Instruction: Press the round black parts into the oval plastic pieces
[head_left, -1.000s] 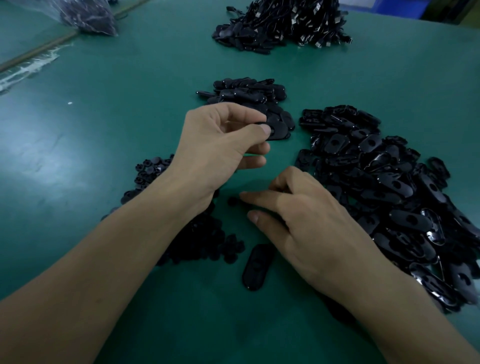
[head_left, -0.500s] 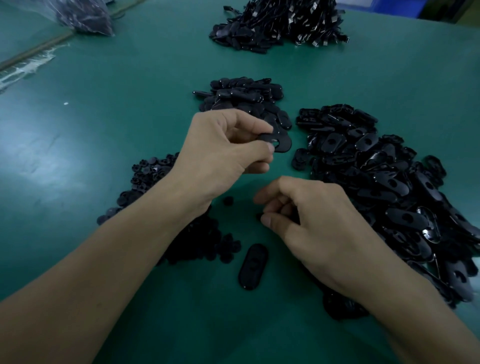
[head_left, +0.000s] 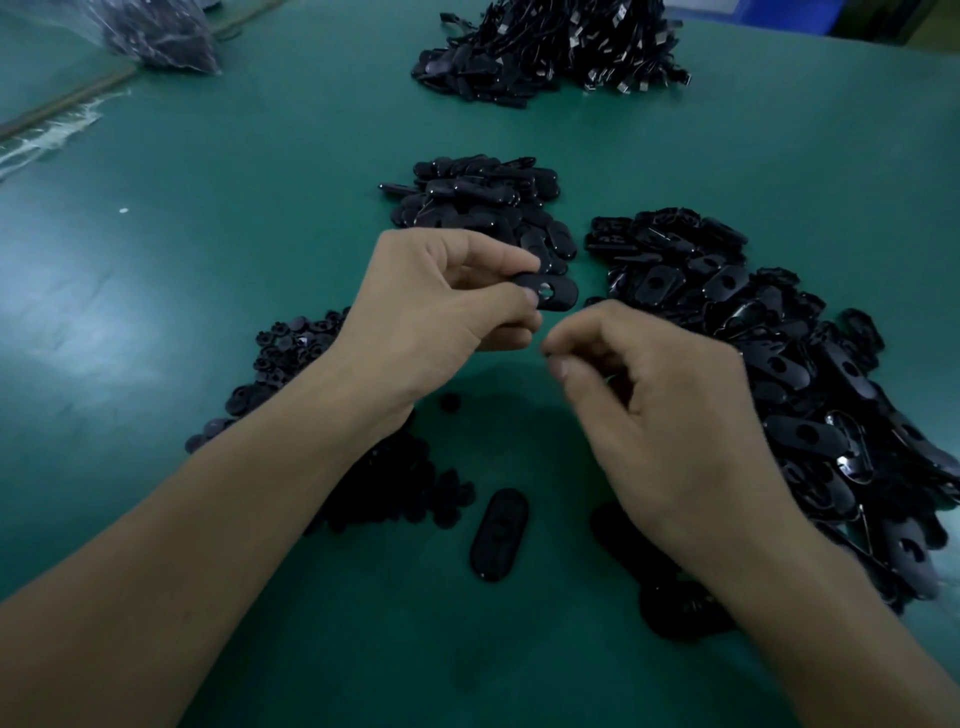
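My left hand (head_left: 441, 306) pinches a black oval plastic piece (head_left: 553, 292) with a round hole, held above the green table (head_left: 208, 260). My right hand (head_left: 654, 415) is lifted just right of it, with thumb and forefinger pinched together at the tip; a small dark round part seems to sit between them, mostly hidden. A pile of round black parts (head_left: 291, 358) lies under my left forearm. A big heap of oval pieces (head_left: 810, 374) lies to the right. One oval piece (head_left: 497, 532) lies alone on the table near me.
A smaller pile of oval pieces (head_left: 478, 202) sits behind my hands. Farther back is a heap of black parts with cords (head_left: 550, 47). A clear plastic bag (head_left: 156, 36) of dark parts lies at the far left. A single round part (head_left: 450, 402) lies between my wrists.
My left hand drew the oval piece back from the rear pile and toward me. My right hand rose off the table with its fingertips pinched and moved up close to the oval piece.
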